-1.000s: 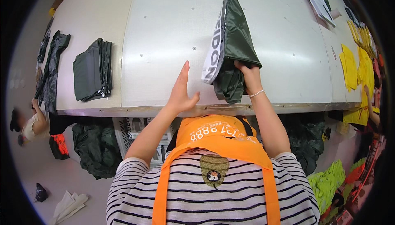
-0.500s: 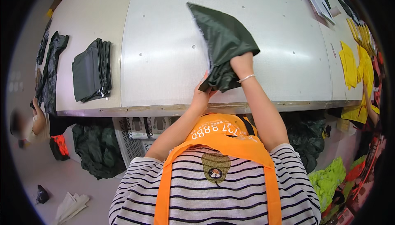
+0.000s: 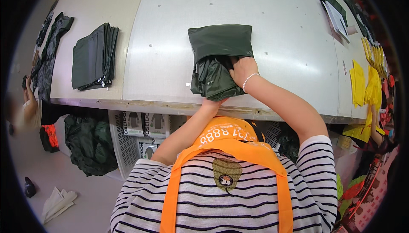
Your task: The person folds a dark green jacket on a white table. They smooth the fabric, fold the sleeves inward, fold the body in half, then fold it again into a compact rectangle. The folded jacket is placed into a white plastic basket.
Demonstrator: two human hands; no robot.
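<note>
On the near edge of the big grey-white counter (image 3: 277, 62), close to the middle, lies a dark green bag (image 3: 220, 41). It is flat and square at the top. A dark green crumpled garment (image 3: 215, 82) sticks out of its open end toward the person.

A moment ago the bag was up in the air, held by the right hand while the left hand was pressed flat on the counter. Now the bag is down flat on the counter, and both hands are at its open end. That looks like the stuffing part: the garment is partly in the bag and partly out, so the job on this one seems about half done.

The right hand (image 3: 242, 68), with a bead bracelet on the wrist, is pressed into the open end of the bag. Its fingers are tucked under the cloth, so I cannot tell if they are closed or spread. The left hand (image 3: 211, 102) is at the counter's near edge, under the loose end of the garment. Only a bit of it shows, so I cannot tell its grip either.

Toward the left edge of the counter sits a pile of folded dark pieces (image 3: 93, 56). Along the right edge lie some yellow pieces (image 3: 366, 82). Below the near edge stands a white basket (image 3: 128, 143), with a dark green heap (image 3: 87, 143) beside it.
</note>
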